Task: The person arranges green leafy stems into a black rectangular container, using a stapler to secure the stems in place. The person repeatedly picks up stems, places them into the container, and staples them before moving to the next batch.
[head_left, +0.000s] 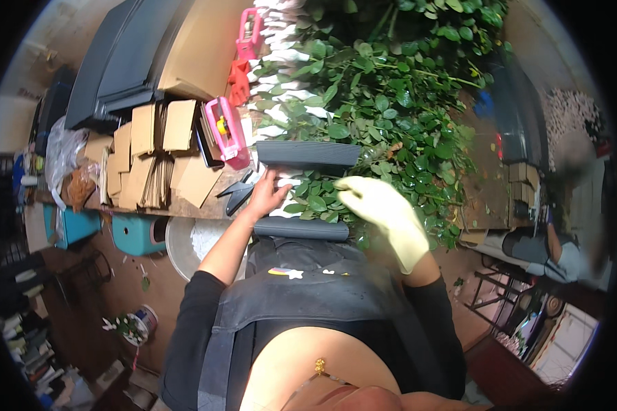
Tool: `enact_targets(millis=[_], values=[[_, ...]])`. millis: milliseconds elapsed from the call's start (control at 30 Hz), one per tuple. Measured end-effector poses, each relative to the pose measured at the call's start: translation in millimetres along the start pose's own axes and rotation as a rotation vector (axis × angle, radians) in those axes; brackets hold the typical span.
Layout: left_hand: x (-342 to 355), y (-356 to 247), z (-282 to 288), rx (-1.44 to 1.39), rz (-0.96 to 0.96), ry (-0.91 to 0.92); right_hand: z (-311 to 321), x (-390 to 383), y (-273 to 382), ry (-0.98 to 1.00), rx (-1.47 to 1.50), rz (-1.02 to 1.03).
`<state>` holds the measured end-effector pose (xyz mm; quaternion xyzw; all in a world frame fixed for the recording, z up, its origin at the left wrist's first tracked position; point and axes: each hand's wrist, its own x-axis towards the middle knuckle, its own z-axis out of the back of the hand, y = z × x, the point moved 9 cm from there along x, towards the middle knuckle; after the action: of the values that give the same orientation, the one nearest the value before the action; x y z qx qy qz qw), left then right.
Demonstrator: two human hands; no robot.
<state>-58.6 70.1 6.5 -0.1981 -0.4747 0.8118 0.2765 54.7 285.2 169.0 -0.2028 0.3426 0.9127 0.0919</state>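
- While the bare left hand (266,198) and the gloved right hand (385,211) stand apart from each other, a small bunch of leafy stems (317,197) lies between them, at the near side of the wooden table (487,200).
- On the left hand, thumb and fingers are parted, beside the white sleeves (289,208) at the bunch's left end.
- The right hand, in pale yellow, bends its fingers down at the bunch's right side; whether they pinch a stem or only brush leaves, I cannot tell.
- One dark ribbed piece, the far strip (308,156), lies just beyond the bunch; another, the near strip (300,229), lies close to the apron (308,296). Whether they join beneath the leaves is hidden.
- Judging by this layout, the step in hand is settling the bunch between the ribbed sides; the wrap looks not yet closed.
- The next move seems to call for tucking stray leaves inward and keeping the sleeves even, so both hands can bring the sides together without crushing anything.
- A pink tape dispenser (238,152) stands within easy reach beyond the left hand, probably useful for fastening; the large leafy pile (404,116) spreads beyond and to the right.
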Motion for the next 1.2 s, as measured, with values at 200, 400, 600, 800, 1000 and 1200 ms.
enact_targets(millis=[200,400,600,800,1000,1200], values=[[12,14,22,0.11,0.16,0.084,-96,103,-27,-0.099,-0.532,0.016],[17,9,20,0.219,0.304,0.084,-103,105,-33,-0.446,-0.671,0.11],[5,8,16,-0.327,0.349,-0.242,-115,115,-44,-0.255,-0.636,0.031],[-16,14,112,-0.218,-0.008,-0.814,-115,111,-49,-0.111,-0.557,-0.066],[2,7,31,0.147,0.371,0.112,-106,103,-45,-0.019,-0.492,-0.125],[-12,29,9,-0.078,0.353,-0.164,-112,108,-46,-0.07,-0.506,-0.103]])
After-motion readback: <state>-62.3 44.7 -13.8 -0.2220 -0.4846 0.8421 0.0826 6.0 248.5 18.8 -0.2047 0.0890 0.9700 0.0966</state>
